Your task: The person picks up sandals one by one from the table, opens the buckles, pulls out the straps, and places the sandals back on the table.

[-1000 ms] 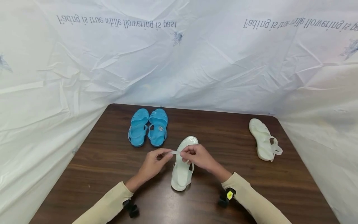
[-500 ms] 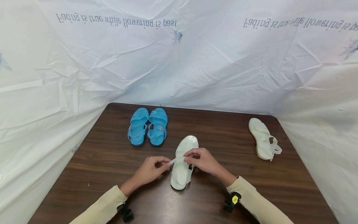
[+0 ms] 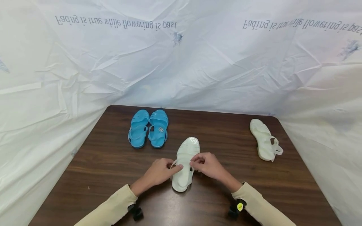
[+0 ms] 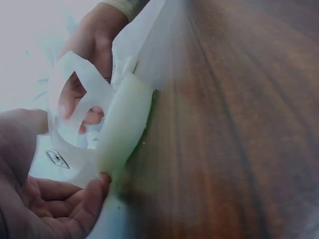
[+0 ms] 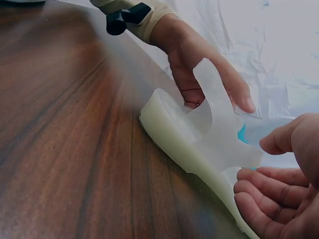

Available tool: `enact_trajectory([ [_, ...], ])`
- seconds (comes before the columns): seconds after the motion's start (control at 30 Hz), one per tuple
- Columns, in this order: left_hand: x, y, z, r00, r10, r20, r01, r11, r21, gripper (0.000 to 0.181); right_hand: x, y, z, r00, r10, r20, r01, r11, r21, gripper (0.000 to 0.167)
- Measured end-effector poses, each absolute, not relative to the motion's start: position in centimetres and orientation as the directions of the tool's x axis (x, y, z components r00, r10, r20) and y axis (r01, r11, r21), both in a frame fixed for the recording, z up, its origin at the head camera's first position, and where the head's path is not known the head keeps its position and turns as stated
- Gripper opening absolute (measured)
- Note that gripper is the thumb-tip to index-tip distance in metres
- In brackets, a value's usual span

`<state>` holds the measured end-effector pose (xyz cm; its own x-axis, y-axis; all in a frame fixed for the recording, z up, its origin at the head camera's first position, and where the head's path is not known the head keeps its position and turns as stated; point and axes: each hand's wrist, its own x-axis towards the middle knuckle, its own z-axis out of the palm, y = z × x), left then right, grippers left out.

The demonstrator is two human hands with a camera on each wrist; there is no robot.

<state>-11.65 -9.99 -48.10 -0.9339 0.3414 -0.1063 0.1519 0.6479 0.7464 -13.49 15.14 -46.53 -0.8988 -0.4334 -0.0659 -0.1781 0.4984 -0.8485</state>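
Observation:
A white jelly sandal (image 3: pixel 182 172) stands sole down on the table between both hands, toe pointing away. My left hand (image 3: pixel 161 172) holds its left side, the thumb over the footbed and the other fingers low against the sole edge. Near that hand, the ankle strap (image 4: pixel 67 112) loops up, with a small metal buckle (image 4: pixel 58 158) beside it. My right hand (image 3: pixel 207 164) is at the sandal's right side, with thumb and curled fingers around the side band (image 5: pixel 244 154). The strap's free end is hard to make out in the head view.
A pair of blue sandals (image 3: pixel 148 129) stands side by side at the back left of the dark wooden table (image 3: pixel 113 157). Another white sandal (image 3: pixel 263 139) lies at the right, its strap sticking out. White printed sheeting (image 3: pixel 169 72) hangs behind the table.
The thin strap stretched between both hands has dropped out of sight. My left hand has moved right onto the sandal's side; my right hand has come down to its right edge.

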Motion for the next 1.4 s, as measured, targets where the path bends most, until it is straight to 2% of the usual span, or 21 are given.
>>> enact_trajectory([
  [0.1,-11.5,-9.8,-47.9,-0.934,0.34,-0.112,0.157,0.671,0.725,0.053,-13.3,15.3,-46.8,-0.904,-0.418,-0.094,-0.157,0.528,-0.835,0.025],
  [0.3,-11.3,-9.4,-47.9,-0.936,0.345,-0.069,0.193,0.668,0.719,0.036,-12.7,15.0,-47.0,-0.897,-0.405,-0.176,-0.085,0.549,-0.832,0.034],
  [0.4,-11.1,-9.3,-48.0,-0.936,0.339,-0.094,0.159,0.646,0.747,0.027,-12.3,14.8,-47.0,-0.899,-0.394,-0.19,-0.049,0.522,-0.852,0.037],
  [0.6,-10.8,-9.2,-48.0,-0.913,0.362,-0.186,0.057,0.566,0.823,0.033,-11.8,14.5,-46.8,-0.919,-0.351,-0.18,-0.016,0.488,-0.873,0.034],
  [0.8,-10.6,-9.2,-48.0,-0.908,0.367,-0.2,0.017,0.509,0.861,0.037,-11.2,14.4,-46.6,-0.93,-0.326,-0.169,0.017,0.422,-0.907,0.029],
  [0.97,-10.6,-8.9,-47.9,-0.926,0.346,-0.152,-0.003,0.395,0.919,0.033,-11.0,14.4,-46.1,-0.935,-0.319,-0.157,0.03,0.37,-0.928,0.031],
  [1.23,-10.3,-8.6,-48.5,-0.944,0.293,-0.151,-0.129,0.092,0.987,0.036,-11.3,14.5,-45.5,-0.926,-0.344,-0.153,0.023,0.353,-0.935,0.038],
  [1.4,-10.3,-8.8,-48.7,-0.95,0.291,-0.111,-0.093,0.077,0.993,0.036,-11.8,15.0,-45.9,-0.908,-0.381,-0.172,0.032,0.347,-0.937,0.039],
])
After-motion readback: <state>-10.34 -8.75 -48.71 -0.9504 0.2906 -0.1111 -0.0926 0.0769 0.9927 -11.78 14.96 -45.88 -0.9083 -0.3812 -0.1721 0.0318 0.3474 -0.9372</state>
